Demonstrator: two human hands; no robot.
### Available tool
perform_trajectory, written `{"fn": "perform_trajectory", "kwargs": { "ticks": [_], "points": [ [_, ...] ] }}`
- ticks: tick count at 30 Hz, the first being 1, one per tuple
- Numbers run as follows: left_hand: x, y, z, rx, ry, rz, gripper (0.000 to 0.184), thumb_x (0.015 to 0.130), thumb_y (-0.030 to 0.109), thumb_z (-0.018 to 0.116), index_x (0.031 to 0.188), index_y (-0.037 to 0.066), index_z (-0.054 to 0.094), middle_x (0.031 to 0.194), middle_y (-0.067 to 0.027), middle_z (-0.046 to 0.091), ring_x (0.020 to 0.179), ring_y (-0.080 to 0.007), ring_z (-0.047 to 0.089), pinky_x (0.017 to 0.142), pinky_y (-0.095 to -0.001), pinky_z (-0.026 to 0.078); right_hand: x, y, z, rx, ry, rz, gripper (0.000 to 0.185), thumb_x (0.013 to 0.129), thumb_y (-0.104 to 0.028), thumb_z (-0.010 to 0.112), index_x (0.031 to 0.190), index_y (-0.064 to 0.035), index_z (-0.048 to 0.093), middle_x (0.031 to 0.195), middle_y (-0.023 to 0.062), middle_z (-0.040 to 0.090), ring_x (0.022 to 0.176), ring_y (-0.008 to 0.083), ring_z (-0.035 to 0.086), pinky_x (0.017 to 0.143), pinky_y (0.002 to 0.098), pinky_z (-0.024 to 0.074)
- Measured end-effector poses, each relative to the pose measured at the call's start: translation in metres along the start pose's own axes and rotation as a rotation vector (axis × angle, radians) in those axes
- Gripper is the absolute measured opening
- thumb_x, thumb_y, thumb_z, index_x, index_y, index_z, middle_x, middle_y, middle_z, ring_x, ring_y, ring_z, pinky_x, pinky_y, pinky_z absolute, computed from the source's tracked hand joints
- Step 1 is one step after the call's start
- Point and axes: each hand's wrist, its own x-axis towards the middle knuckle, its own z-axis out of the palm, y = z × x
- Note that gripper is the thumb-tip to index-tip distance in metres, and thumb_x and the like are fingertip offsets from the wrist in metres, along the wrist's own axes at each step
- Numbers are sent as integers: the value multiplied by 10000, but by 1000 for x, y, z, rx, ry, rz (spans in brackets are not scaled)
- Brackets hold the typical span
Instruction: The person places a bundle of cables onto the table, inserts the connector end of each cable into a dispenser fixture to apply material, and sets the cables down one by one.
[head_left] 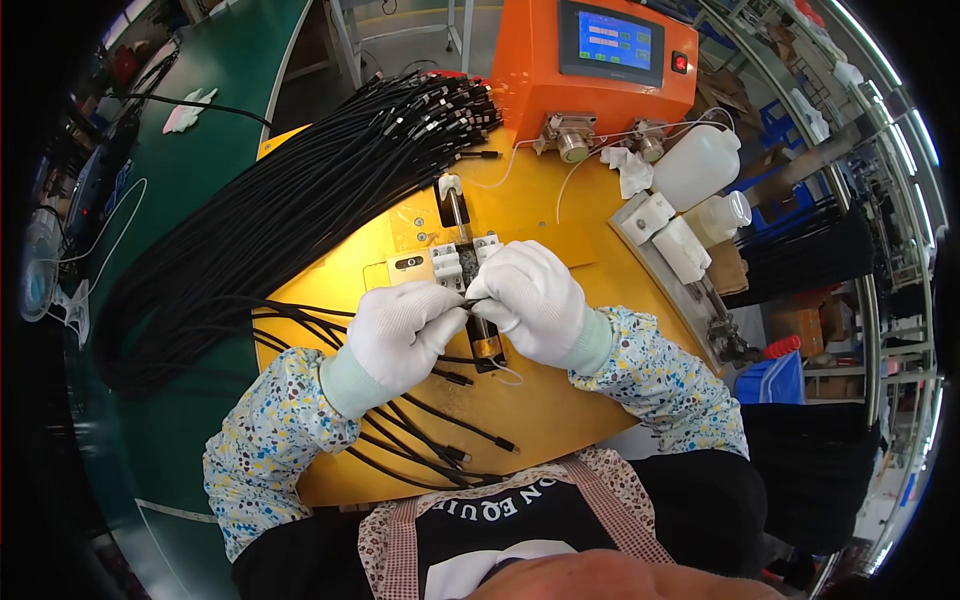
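White capitals are curving across the apron [560, 520], and the part I'm making out is reading "ON EQUI". Up on the orange machine [535, 90], the blue screen [613, 42] is showing lines of text, all staying too small to read.

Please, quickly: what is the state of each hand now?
Left hand: closed, pinching a small dark piece, mostly hidden.
Right hand: closed, apparently pinching the same piece from the other side.

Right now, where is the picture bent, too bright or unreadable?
Head view: strong fisheye bending, black corners; head view: lights at the right edge glare white, text on the screen too small to read; head view: left hand and right hand fairly sharp.
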Motion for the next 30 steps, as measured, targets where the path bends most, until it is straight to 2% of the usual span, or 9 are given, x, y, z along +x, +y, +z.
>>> {"fn": "perform_trajectory", "kwargs": {
  "ticks": [2, 5, 13, 16, 17, 19, 22, 25, 30],
  "points": [
    [-2, 1, 2, -5, 14, 12, 72, 802, 47, 689, 855, 12, 654, 696, -130, 601, 599, -309, 606, 558, -350, 484, 1, -2, -2, 35, -17, -3, 175, 893, -239, 609, 870, -71, 566, 805, 88, 551, 730, 300, 553, 681, 381, 436],
    [-4, 0, 3, 0, 10, 22, 66, 797, 44, 696, 840, 17, 654, 688, -130, 600, 591, -303, 606, 549, -350, 481, 0, -5, -1, 89, -16, 15, 119, 817, -154, 646, 864, -86, 560, 817, 85, 541, 762, 308, 541, 706, 395, 442],
    [-2, 0, 2, 20, 7, -10, 96, 821, 77, 689, 891, 15, 664, 690, -126, 604, 612, -275, 615, 569, -333, 488, 1, -1, -1, 102, 5, 19, 121, 830, -166, 647, 873, -88, 565, 808, 86, 555, 764, 310, 551, 710, 394, 445],
    [4, -1, 0, -71, 41, -131, 104, 836, 88, 680, 905, 11, 670, 695, -125, 609, 619, -246, 616, 590, -319, 497, 2, 6, -6, 53, -2, 70, 127, 871, -192, 625, 883, -75, 576, 806, 96, 580, 738, 312, 564, 687, 390, 450],
    [4, -3, 0, -52, 50, -109, 105, 840, 87, 676, 907, 7, 672, 697, -123, 612, 612, -232, 613, 589, -314, 496, 2, 8, -8, 31, -16, 91, 142, 892, -206, 612, 888, -67, 582, 806, 102, 591, 725, 314, 569, 677, 388, 452],
    [3, -7, 0, -14, 65, -72, 107, 849, 86, 667, 909, -2, 677, 701, -120, 620, 597, -204, 607, 587, -304, 494, 2, 6, -7, 14, -12, 92, 139, 879, -198, 630, 901, -68, 586, 811, 103, 594, 727, 310, 572, 685, 380, 455],
    [4, -1, -4, -110, 50, -159, 112, 858, 79, 651, 917, -10, 684, 696, -106, 626, 582, -178, 596, 576, -291, 485, 4, 3, -9, 6, -14, 75, 134, 871, -189, 640, 902, -70, 587, 810, 99, 593, 736, 307, 578, 687, 375, 457],
    [2, -3, -4, -141, -4, -160, 121, 855, 73, 648, 923, -19, 686, 686, -99, 629, 567, -165, 586, 567, -281, 478, 4, 1, -8, 10, -10, 50, 134, 869, -189, 640, 900, -70, 586, 811, 95, 590, 742, 303, 582, 684, 373, 458],
    [0, 1, -1, -145, 3, -177, 104, 839, 77, 661, 889, -12, 684, 671, -106, 621, 561, -190, 589, 559, -296, 479, 3, 2, -5, 59, 18, 17, 143, 879, -202, 626, 888, -66, 581, 812, 91, 582, 731, 301, 576, 673, 378, 454]
  ]
}}
